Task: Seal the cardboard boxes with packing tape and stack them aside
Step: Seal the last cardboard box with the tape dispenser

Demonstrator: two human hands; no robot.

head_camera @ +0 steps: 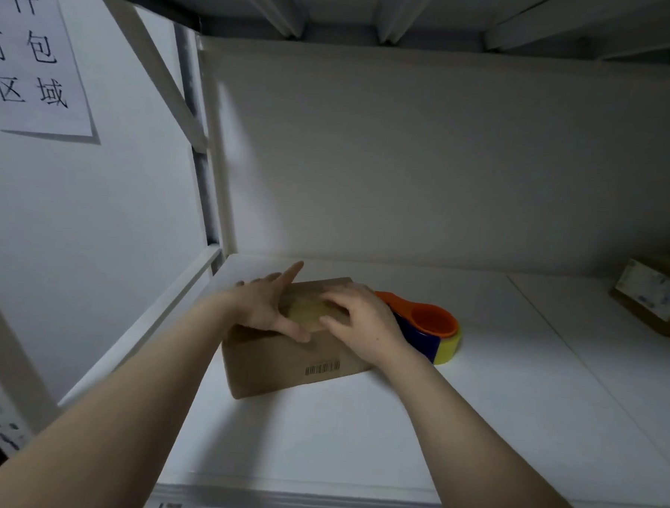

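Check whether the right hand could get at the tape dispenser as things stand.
Probably yes. The right hand rests on the cardboard box, and the tape dispenser sits on the shelf right beside it, with nothing visible between them.

The right hand point(364, 325) is hiding part of the orange-and-blue tape dispenser point(433, 317); the frame's right edge is cutting off a blurred brown cardboard box point(651, 299).

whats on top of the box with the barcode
The left hand and right hand rest on the box top, with yellowish tape between them. The hands hide the rest of the top.
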